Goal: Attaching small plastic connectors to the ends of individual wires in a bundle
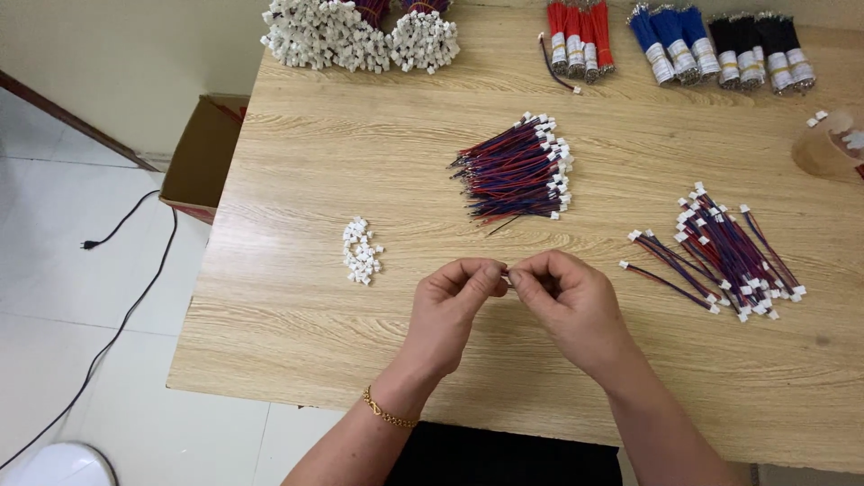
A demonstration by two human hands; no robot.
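Observation:
My left hand [454, 310] and my right hand [567, 297] meet fingertip to fingertip over the near middle of the wooden table [297, 351]. Between the pinched fingers sits a small white connector [508, 273], mostly hidden. Whether a wire is attached I cannot tell. A little heap of loose white connectors [361, 251] lies left of my left hand. Behind my hands rests a pile of red and blue wires with white connectors at one end [519, 171]. Right of my right hand lies a spread of wires with white connectors at both ends [724, 255].
Along the far edge lie a big heap of white-connector wire bundles [355, 36] and tied bundles of red [580, 36], blue [670, 38] and black wires [760, 45]. A clear cup [828, 144] sits far right. On the floor are a cardboard box [202, 153] and a black cable [126, 297].

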